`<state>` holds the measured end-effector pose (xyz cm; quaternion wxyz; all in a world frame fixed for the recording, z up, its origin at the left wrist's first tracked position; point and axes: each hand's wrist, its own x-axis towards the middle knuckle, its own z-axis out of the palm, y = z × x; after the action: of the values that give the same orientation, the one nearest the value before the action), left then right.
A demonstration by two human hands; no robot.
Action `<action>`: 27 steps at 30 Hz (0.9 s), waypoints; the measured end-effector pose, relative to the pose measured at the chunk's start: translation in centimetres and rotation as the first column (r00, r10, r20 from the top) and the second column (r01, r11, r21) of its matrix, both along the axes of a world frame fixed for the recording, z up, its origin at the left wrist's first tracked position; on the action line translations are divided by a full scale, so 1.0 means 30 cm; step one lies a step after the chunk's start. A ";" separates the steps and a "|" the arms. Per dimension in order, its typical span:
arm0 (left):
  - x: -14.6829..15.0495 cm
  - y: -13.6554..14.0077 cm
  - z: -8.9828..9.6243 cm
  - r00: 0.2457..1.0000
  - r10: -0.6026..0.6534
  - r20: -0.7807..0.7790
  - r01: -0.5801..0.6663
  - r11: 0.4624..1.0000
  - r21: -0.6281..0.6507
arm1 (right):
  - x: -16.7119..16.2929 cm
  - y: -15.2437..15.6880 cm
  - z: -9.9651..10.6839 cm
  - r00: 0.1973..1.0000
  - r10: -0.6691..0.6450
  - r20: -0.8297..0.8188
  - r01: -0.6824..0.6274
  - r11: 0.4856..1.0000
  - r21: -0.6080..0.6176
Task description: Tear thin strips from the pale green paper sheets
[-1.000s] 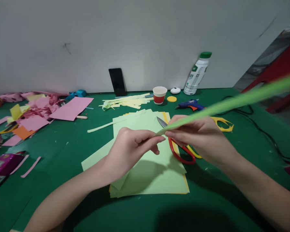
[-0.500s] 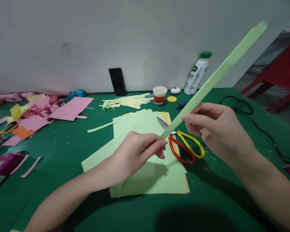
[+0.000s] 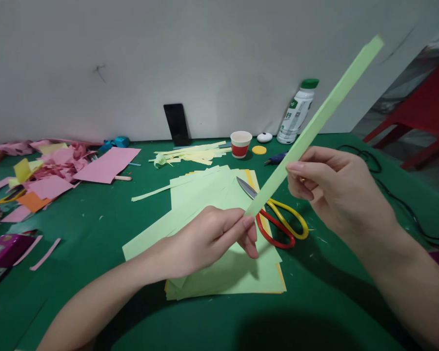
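Observation:
A long light-green paper strip [image 3: 325,109] slants up to the right, held between both hands. My left hand [image 3: 215,239] pinches its lower end between thumb and fingers. Higher along the strip, my right hand [image 3: 332,187] grips it between thumb and forefinger. Beneath the hands lies a stack of light-green paper sheets [image 3: 201,195], with yellow-orange edges showing under it. Scissors with one red and one yellow handle [image 3: 289,214] rest on the stack's right side, and the strip covers part of them.
Behind the stack are cut paper strips [image 3: 193,153], a paper cup [image 3: 240,145], a leaning phone [image 3: 176,124] and a bottle [image 3: 296,112]. Pink paper scraps [image 3: 62,168] and a purple box-shaped object [image 3: 5,256] lie left. A black cable [image 3: 398,202] runs along the right.
My right hand has slid a little up and right along the strip. The strip's top end has swung left and now stands slightly steeper. My left hand still pinches the lower end.

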<state>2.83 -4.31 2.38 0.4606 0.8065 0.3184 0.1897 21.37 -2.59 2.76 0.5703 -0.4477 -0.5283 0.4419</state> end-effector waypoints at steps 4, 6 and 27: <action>-0.004 0.001 -0.001 0.999 0.044 0.013 -0.045 0.999 0.008 | -0.012 -0.015 -0.004 0.995 0.091 0.042 -0.091 0.996 -0.004; -0.008 0.000 0.000 0.997 0.070 0.015 -0.070 0.997 0.025 | -0.020 -0.026 -0.002 0.958 0.241 0.153 -0.235 0.970 -0.052; -0.008 -0.010 -0.009 0.984 0.056 0.172 -0.028 0.986 -0.162 | -0.049 -0.044 -0.023 0.928 0.356 0.113 -0.335 0.927 -0.167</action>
<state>2.60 -4.62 2.10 0.5454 0.7405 0.3078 0.2439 19.90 -3.90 2.07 0.4103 -0.4178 -0.6045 0.5400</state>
